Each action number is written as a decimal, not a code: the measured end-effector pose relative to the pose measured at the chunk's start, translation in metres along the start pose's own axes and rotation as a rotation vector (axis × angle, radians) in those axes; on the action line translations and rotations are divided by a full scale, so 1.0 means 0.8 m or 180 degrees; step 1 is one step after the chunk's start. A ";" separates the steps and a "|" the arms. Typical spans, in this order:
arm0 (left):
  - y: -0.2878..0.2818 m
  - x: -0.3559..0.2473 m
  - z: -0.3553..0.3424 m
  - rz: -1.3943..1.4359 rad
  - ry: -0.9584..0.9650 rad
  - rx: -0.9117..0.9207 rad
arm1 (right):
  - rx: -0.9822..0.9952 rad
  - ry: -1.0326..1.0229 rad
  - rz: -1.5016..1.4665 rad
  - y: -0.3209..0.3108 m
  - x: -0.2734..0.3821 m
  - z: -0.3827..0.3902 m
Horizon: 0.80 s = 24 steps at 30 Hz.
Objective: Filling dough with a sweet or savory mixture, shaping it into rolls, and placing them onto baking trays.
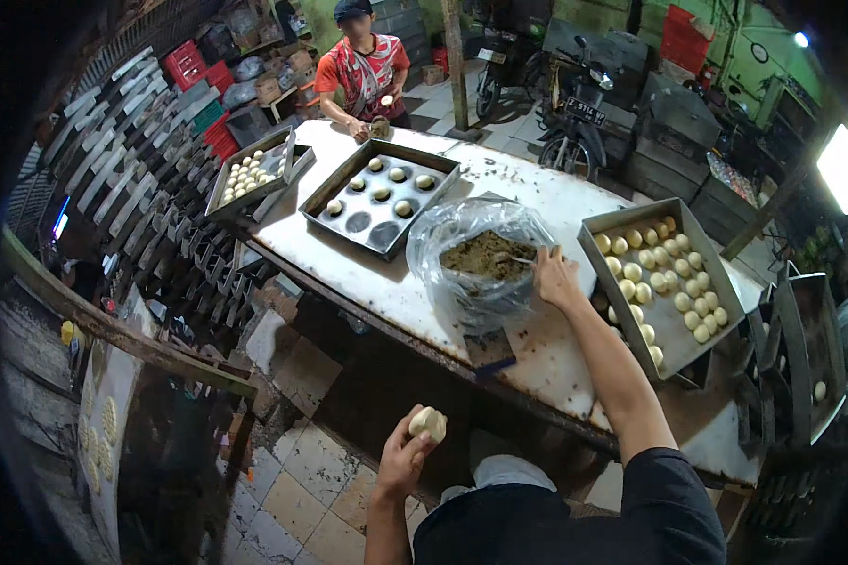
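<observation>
My left hand (401,461) is closed around a pale piece of dough (429,423), held up in front of the table's near edge. Over on the right, my right hand (558,281) grips the handle of a thin metal spoon (516,259), whose far end is in a crumbly brown filling (476,256). That filling sits in a wide-mouthed clear plastic bag (440,290) on the table. Right of the bag, a deep metal tray (664,325) holds several pale dough balls (680,302). The spoon's tip is hidden in the filling.
Left of the bag stands a dark metal tray (377,247) with spaced dough balls. Another tray (219,198) of dough balls sits farther left on the white table (528,188). Across it stands a person (372,71) holding dough. Stacked trays (810,330) flank the right.
</observation>
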<state>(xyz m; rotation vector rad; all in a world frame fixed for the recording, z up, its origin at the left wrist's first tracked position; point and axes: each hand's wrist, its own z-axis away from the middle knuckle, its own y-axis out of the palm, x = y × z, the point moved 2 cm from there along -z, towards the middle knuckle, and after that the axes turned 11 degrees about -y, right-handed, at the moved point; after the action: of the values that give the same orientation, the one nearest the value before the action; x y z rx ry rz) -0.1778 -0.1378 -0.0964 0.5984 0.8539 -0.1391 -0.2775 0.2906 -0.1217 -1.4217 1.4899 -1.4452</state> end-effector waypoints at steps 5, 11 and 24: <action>0.024 -0.059 -0.062 0.0232 -0.0337 0.0076 | 0.0625 -0.0507 -0.0277 0.011 -0.004 -0.051; 0.058 -0.121 -0.202 -0.0185 -0.0391 0.0232 | 0.0831 -0.1477 0.0124 0.052 0.050 -0.150; 0.062 -0.069 -0.249 -0.0030 -0.1069 0.0077 | 0.2182 -0.1715 -0.0657 0.012 0.045 -0.147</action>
<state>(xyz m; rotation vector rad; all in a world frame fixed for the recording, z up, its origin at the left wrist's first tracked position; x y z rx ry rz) -0.3293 0.0059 -0.1341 0.5737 0.5304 -0.2512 -0.3980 0.2885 -0.0972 -1.3770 0.4572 -1.3504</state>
